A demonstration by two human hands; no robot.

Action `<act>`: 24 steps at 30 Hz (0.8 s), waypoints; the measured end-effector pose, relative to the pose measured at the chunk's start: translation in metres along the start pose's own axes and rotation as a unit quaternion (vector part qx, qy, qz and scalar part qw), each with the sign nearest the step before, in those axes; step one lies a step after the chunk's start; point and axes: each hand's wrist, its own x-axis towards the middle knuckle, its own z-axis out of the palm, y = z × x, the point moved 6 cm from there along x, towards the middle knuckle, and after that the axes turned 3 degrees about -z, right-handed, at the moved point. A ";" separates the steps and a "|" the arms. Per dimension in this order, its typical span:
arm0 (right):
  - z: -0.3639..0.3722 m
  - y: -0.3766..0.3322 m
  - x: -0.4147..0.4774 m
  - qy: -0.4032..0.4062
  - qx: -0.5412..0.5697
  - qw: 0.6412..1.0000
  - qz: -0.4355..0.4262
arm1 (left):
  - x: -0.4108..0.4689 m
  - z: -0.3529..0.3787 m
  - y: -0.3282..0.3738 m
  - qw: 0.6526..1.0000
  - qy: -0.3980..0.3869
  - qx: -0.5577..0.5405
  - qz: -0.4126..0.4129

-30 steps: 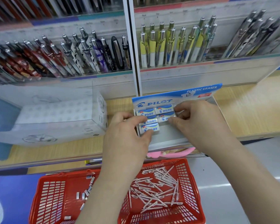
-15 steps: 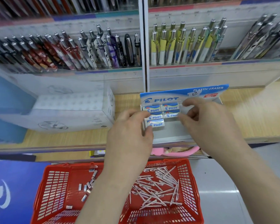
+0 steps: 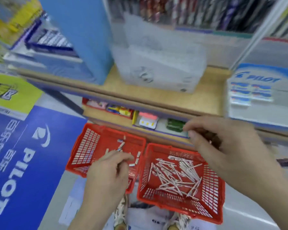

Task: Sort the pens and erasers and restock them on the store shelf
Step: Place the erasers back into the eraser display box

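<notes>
A: What is the left hand [image 3: 110,173] doing, nearest to us?
B: It is reaching down into the left red basket [image 3: 83,146], where the loose erasers [image 3: 136,159] are lying. Blur is hiding its grip, so I cannot tell whether it is pinching one.
A: And the right hand [image 3: 226,143]?
B: It is hovering over the far rim of the right red basket [image 3: 213,188], where the pens [image 3: 173,173] are lying in a heap. Its fingers are curling loosely with the thumb close to them. Whether that grip is holding anything, I cannot tell.
A: What is sitting beyond the baskets?
B: The wooden shelf [image 3: 211,97] is carrying a white box [image 3: 156,70] and, to the right, a Pilot display box [image 3: 259,113] with boxed erasers [image 3: 239,92] lying in rows. Above, blurred racked pens [image 3: 189,10] are standing.
</notes>
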 end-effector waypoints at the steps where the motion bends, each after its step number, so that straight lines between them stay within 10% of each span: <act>1: 0.023 -0.006 0.003 -0.038 -0.008 0.999 -0.007 | -0.003 -0.003 -0.022 1.000 -0.012 0.016 -0.018; 14: 0.396 0.024 0.001 -0.270 -0.037 0.950 0.152 | 0.044 0.007 -0.338 0.973 -0.147 0.141 -0.104; 24: 0.649 0.192 -0.011 -0.262 -0.063 0.922 0.279 | 0.147 0.227 -0.528 0.932 -0.269 0.244 -0.008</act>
